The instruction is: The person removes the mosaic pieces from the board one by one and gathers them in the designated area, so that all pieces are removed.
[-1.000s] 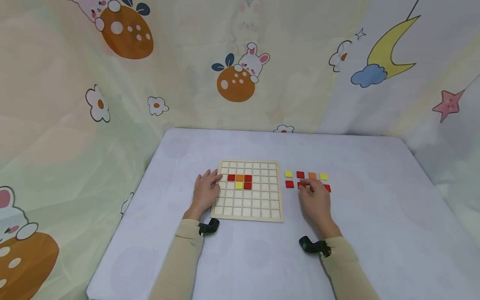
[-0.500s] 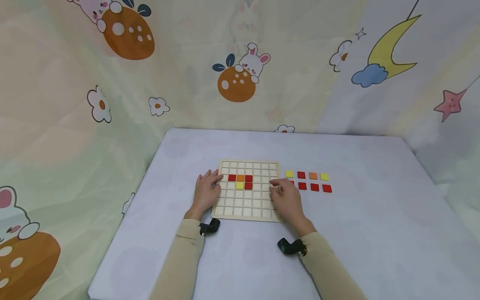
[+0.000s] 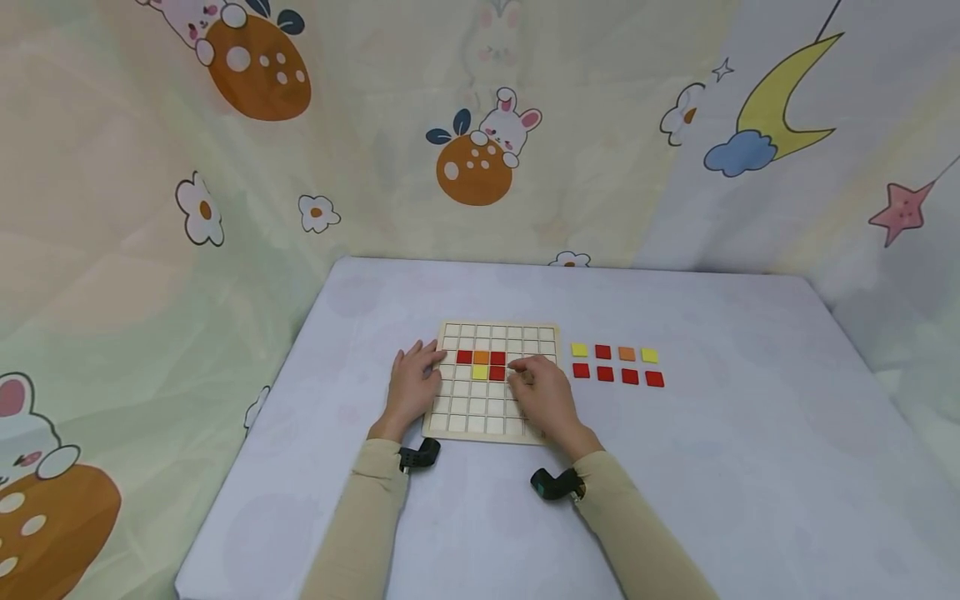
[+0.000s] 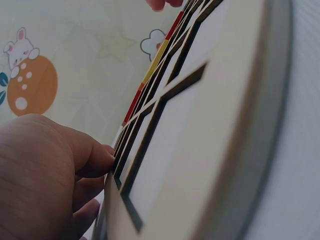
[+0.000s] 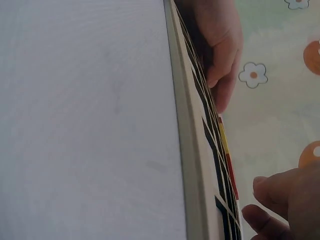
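A pale wooden grid board (image 3: 491, 435) lies on the table. In its cells sit an orange tile (image 3: 481, 357), a yellow tile (image 3: 480, 372) and several red tiles (image 3: 465, 357). My left hand (image 3: 411, 385) rests along the board's left edge, fingers extended and tips touching the rim. Over the board's right half is my right hand (image 3: 543, 398), its thumb and fingertips bent close together beside the lower red tile (image 3: 497, 373). In the right wrist view the right fingertips (image 5: 257, 185) look apart; whether a tile is between them cannot be made out.
Right of the board, loose tiles lie in two rows: yellow (image 3: 579, 350), red (image 3: 603, 352) and orange (image 3: 626, 354) ones among them, with several reds (image 3: 630, 377) in the nearer row. A patterned cloth (image 3: 375, 150) hangs behind the table (image 3: 750, 467).
My right hand has moved left from over the loose tiles onto the board, stopping near the placed tiles. The loose tiles it covered now show. My left hand stays put.
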Action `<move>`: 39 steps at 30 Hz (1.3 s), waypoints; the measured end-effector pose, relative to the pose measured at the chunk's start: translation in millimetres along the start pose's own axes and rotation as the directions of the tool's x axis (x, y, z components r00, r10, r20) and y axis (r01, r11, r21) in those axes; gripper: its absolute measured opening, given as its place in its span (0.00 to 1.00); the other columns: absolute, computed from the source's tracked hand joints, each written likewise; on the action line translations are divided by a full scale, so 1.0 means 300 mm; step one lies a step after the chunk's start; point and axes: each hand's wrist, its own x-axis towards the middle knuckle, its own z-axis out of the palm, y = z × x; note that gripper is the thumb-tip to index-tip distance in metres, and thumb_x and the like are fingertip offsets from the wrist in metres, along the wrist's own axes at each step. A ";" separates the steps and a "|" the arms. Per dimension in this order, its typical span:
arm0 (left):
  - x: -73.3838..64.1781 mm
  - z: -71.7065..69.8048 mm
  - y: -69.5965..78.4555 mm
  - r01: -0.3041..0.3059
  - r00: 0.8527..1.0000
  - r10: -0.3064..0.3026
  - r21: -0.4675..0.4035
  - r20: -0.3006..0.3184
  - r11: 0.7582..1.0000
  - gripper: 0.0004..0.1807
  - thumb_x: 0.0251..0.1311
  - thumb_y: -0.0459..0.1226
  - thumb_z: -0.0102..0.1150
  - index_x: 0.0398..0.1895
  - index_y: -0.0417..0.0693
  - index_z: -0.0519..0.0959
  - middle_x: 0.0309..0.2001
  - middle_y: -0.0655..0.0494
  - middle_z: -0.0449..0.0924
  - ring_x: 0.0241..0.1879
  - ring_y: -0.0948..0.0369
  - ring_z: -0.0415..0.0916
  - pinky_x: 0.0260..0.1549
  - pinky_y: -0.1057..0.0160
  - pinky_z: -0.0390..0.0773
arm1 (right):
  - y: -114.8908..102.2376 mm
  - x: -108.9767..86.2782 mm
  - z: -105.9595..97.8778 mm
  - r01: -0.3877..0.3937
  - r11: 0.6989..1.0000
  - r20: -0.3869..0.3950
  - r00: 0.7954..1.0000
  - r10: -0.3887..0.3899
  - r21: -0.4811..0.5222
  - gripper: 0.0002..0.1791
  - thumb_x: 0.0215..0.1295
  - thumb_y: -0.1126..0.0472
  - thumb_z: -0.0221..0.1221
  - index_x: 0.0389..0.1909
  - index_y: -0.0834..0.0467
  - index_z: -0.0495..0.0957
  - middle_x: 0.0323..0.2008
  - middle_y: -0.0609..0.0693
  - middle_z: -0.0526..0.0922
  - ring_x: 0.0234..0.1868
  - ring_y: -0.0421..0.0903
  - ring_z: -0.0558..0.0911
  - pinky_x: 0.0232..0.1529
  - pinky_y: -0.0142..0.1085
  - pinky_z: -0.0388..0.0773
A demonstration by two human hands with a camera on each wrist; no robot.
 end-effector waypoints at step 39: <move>0.000 -0.001 -0.002 0.023 1.000 -0.023 0.008 0.013 1.000 0.21 0.65 0.33 0.49 0.60 0.46 0.79 0.70 0.53 0.67 0.74 0.54 0.52 0.75 0.51 0.36 | -0.034 0.036 0.068 0.037 0.988 0.031 0.999 -0.033 -0.151 0.11 0.61 0.60 0.65 0.45 0.55 0.82 0.44 0.47 0.80 0.49 0.47 0.78 0.55 0.45 0.72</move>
